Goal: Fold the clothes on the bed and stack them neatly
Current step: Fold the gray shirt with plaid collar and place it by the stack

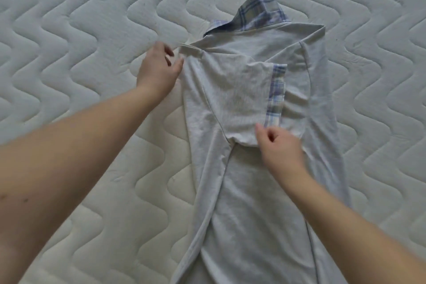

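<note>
Head view.

Surface: bed (pixel 92 18), a bare mattress with pale grey-white quilted cover stitched in repeating wavy lines. It fills the whole frame; no edge, wall or floor shows. A faintly yellower tone lies on the quilting toward the lower middle, left of the garment.

Garment: one light grey shirt (pixel 249 203), lying flat on the mattress right of centre, running lengthwise from the top of the frame down to the bottom edge. Both long sides are folded inward over the body, so it forms a narrow strip that widens toward the bottom.

Collar (pixel 260 12): blue-and-white plaid, at the far end of the garment, partly standing up.

Sleeve (pixel 244 104): short, grey, folded across the middle of the garment, ending in a plaid cuff (pixel 275 97) that runs as a vertical band.

Left hand (pixel 156 71): at the garment's upper left edge, beside a narrow folded tab of grey cloth. Fingers loosely curled, thumb tip touching the fabric edge; whether anything is pinched cannot be told. Forearm bare, entering from the lower left.

Right hand (pixel 279 147): over the lower edge of the folded sleeve, just below the plaid cuff. Fingers curled inward with thumb and forefinger close together at the cloth; slightly blurred, so an actual grip cannot be told. Forearm bare, entering from the lower right, lying over the garment's right side.
</note>
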`<state>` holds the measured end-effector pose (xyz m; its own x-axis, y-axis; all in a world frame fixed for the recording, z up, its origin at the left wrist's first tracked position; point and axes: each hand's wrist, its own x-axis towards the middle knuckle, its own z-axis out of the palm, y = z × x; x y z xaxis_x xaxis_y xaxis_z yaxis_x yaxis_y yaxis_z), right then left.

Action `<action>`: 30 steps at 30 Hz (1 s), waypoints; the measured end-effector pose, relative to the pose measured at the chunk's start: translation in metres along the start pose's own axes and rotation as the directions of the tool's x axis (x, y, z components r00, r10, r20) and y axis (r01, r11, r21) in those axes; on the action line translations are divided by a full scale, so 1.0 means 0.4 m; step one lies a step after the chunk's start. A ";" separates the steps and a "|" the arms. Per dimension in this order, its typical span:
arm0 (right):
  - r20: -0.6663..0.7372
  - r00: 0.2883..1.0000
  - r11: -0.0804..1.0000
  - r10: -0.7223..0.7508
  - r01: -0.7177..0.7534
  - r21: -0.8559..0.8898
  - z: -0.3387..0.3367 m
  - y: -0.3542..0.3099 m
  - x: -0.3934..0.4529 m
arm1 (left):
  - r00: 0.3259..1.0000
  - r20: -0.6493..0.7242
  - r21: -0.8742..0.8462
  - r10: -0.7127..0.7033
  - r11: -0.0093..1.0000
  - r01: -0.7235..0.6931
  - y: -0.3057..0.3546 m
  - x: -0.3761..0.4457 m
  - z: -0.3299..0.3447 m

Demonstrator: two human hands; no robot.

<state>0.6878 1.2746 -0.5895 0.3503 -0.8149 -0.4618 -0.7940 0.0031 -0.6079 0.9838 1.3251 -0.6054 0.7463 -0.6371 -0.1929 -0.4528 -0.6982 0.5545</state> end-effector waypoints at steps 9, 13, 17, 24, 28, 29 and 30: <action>0.352 0.882 0.856 0.314 -0.423 0.296 0.196 -0.051 -0.203 | 0.909 0.310 -0.287 -0.279 0.884 0.369 -0.115 -0.519 0.093; 0.499 0.825 0.786 0.266 -0.485 0.384 0.219 -0.069 -0.245 | 0.836 0.416 -0.279 -0.357 0.825 0.492 -0.138 -0.702 0.099; 0.661 0.700 0.757 0.269 -0.578 0.304 0.221 -0.044 -0.270 | 0.814 0.435 -0.192 -0.386 0.843 0.503 -0.161 -0.801 0.097; 0.769 0.599 0.782 0.222 -0.581 0.227 0.207 0.026 -0.325 | 0.667 0.600 -0.201 -0.442 0.724 0.660 -0.162 -0.917 0.080; 0.714 0.658 0.830 0.239 -0.520 0.202 0.205 0.066 -0.363 | 0.617 0.649 -0.014 -0.446 0.804 0.595 -0.151 -0.987 0.080; 0.679 0.688 0.830 0.256 -0.517 0.211 0.203 0.073 -0.370 | 0.590 0.674 -0.027 -0.445 0.783 0.622 -0.147 -1.009 0.085; 0.652 0.705 0.820 0.278 -0.528 0.222 0.201 0.081 -0.378 | 0.555 0.707 -0.056 -0.439 0.747 0.662 -0.141 -1.033 0.091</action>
<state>0.6493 1.4444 -0.5914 0.3507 -0.1955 -0.9158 -0.7258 0.5612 -0.3978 0.6832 1.6160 -0.5864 0.2679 -0.2778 -0.9225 0.1832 -0.9254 0.3319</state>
